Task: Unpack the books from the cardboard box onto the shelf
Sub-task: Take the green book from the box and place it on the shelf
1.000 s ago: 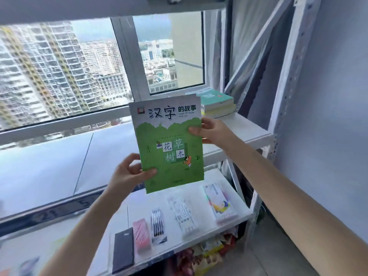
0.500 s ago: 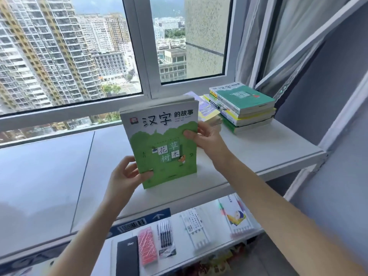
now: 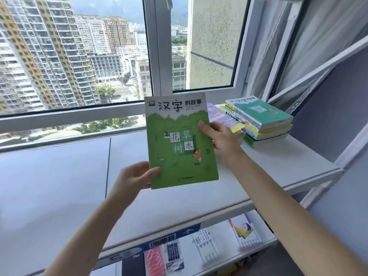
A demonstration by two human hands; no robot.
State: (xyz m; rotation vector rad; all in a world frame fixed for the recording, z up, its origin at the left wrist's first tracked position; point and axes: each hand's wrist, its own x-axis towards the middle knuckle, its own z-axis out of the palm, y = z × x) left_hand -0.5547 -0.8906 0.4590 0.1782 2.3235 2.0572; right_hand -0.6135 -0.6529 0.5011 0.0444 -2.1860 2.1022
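Observation:
I hold a thin green book (image 3: 181,144) with Chinese characters on its cover upright above the white shelf (image 3: 199,196). My left hand (image 3: 135,176) grips its lower left corner, thumb on the cover. My right hand (image 3: 217,134) grips its right edge near the middle. A stack of several books (image 3: 260,118) with a teal one on top lies flat at the shelf's far right, and a purple book (image 3: 221,116) lies just left of that stack, behind my right hand. The cardboard box is out of view.
A large window (image 3: 151,56) runs along the back of the shelf. A lower shelf (image 3: 223,253) carries packs of pens and stationery. White frame posts (image 3: 348,148) and a grey wall close off the right side.
The view has tilted upward and closed in on the shelf. The green book has shifted right, closer to the book stack, still held by both hands.

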